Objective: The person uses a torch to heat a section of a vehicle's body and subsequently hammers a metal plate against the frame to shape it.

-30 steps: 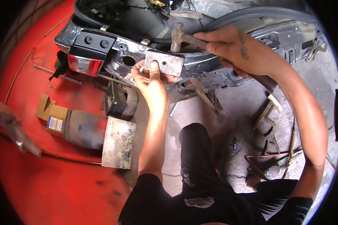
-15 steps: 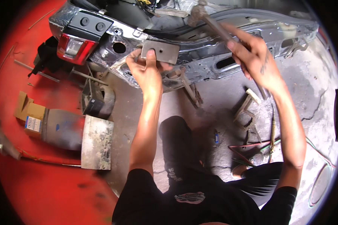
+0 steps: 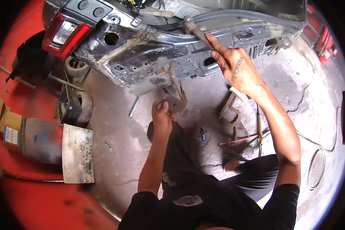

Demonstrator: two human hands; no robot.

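Note:
My right hand (image 3: 239,71) is closed round the handle of a hammer (image 3: 198,32). The hammer's worn head lies over the upper edge of a dented car rear panel (image 3: 142,63), by a dark rubber seal; whether it touches is unclear. Lower down, my left hand (image 3: 163,117) grips a flat grey metal plate (image 3: 177,105) with a small hole, below the panel's lower edge. Just above the plate, a rusty clamp (image 3: 175,78) hangs from the panel. At the panel's left end sits a red and clear tail light (image 3: 64,36).
Another clamp (image 3: 278,44) grips the panel's right part. On the floor lie a metal stand (image 3: 230,109), hoses (image 3: 314,145), a blue lighter-like item (image 3: 203,135) and a metal rod (image 3: 134,107). Left are a black box (image 3: 69,109), a cardboard box (image 3: 9,119) and a scuffed pale panel (image 3: 78,153).
My left hand has dropped from in front of the panel to below it, still holding the plate. The hammer has come down and left toward the panel's upper edge. The view has shifted.

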